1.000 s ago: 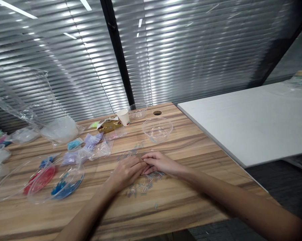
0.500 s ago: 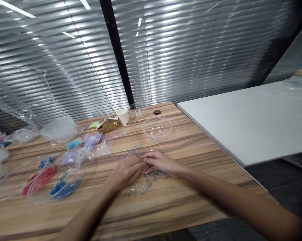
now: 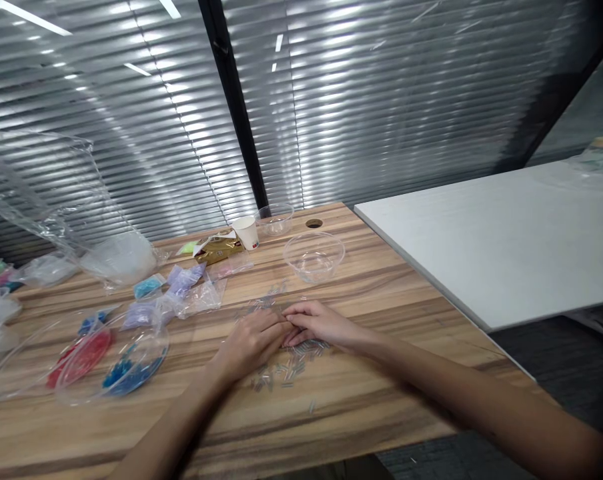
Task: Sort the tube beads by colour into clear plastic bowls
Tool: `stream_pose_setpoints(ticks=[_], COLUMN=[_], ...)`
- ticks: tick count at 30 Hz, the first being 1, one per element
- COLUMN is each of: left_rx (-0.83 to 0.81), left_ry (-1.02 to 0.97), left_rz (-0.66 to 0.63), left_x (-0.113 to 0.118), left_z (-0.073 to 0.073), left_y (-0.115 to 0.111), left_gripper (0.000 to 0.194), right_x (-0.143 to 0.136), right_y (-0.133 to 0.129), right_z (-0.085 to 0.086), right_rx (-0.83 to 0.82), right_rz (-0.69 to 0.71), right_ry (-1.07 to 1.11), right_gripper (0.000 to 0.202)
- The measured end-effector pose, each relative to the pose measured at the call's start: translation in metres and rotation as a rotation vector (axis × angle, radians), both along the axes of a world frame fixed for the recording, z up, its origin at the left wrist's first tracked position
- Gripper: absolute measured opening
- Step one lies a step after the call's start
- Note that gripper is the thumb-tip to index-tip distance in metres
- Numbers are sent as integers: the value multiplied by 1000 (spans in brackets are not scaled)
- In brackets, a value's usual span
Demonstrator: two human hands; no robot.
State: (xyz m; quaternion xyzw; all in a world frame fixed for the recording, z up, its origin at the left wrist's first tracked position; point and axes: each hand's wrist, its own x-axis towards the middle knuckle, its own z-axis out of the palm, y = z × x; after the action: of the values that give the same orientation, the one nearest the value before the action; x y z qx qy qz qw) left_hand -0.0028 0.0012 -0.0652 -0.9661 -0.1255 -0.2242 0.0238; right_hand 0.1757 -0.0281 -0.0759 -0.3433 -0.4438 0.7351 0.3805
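Observation:
Small clear tube-like pieces (image 3: 294,367) lie scattered on the wooden table (image 3: 381,400), around and below both hands. My left hand (image 3: 259,337) rests over them with its fingers bent together, pointing right. From the right, my right hand (image 3: 316,325) meets it, thumb and fingertips pinched together at the left fingertips. Whatever is between the fingers is too small or hidden to make out. Behind the hands stands a clear round bowl (image 3: 314,259) that looks empty.
At left are clear bowls with red pieces (image 3: 89,353) and blue pieces (image 3: 131,373), plus purple bags (image 3: 184,279). Farther back stand a paper cup (image 3: 246,233), a gold packet (image 3: 219,248) and another clear bowl (image 3: 275,221). A white table (image 3: 506,233) adjoins at right.

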Motion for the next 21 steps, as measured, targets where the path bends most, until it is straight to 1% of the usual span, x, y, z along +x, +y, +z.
stream_pose_setpoints(ticks=[10, 21], left_rx=[-33, -30], left_ry=[2, 7], left_rz=[-8, -12], left_x=[0, 0], left_z=[1, 1], left_y=[0, 0], left_gripper=[19, 18], right_x=[-1, -1], right_y=[2, 1], right_z=[-5, -2], right_rx=[17, 2], right_rz=[3, -5], right_ry=[-14, -20], right_gripper=[34, 26])
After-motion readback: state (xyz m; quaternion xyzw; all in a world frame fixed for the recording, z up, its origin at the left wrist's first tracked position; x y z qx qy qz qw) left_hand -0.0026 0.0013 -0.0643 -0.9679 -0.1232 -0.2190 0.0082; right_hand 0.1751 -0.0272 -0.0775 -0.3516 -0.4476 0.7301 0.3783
